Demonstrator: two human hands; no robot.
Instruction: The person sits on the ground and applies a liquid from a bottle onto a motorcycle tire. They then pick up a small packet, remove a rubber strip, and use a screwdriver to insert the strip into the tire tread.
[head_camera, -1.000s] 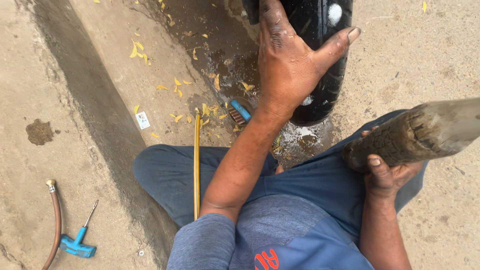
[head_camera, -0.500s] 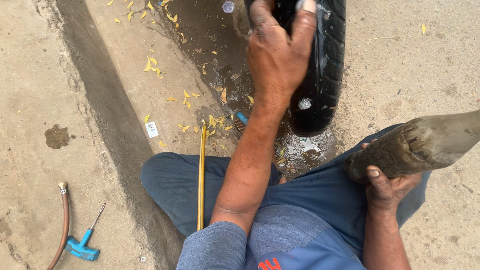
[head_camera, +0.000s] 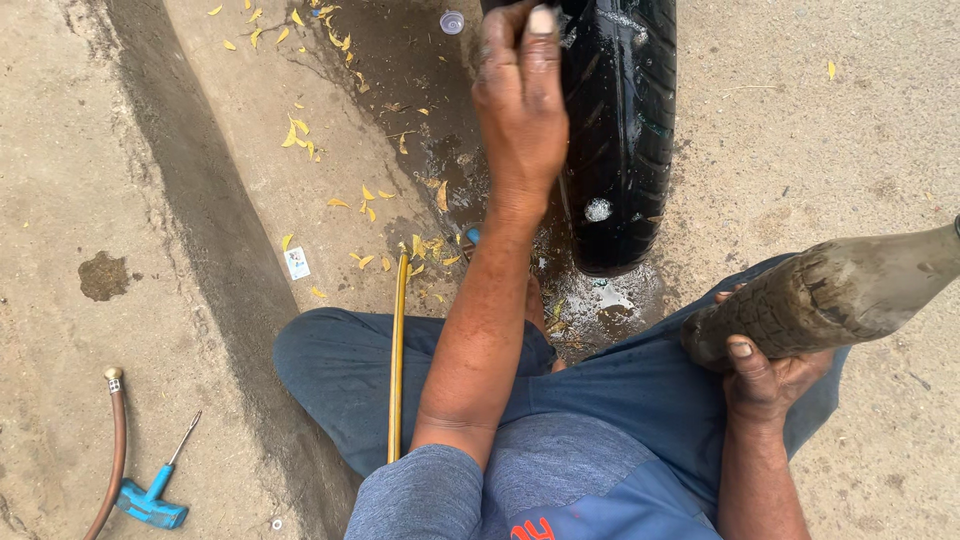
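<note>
Tyre (head_camera: 620, 130): black, treaded, upright on wet concrete, reaching out of the top of the view; a pale wet spot shows low on its tread.
Bottle (head_camera: 840, 295): grimy, mud-caked, lying nearly level with its neck to the right, resting on the lap to the tyre's right, well apart from it.

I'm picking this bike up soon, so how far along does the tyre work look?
Done: the tyre and the ground under it are wet, with a white foamy spot on the tread. In hand: the left hand grips the tyre's edge, while the right hand holds a grimy bottle. Left: the blue T-handle tool and hose lie untouched nearby.
</note>
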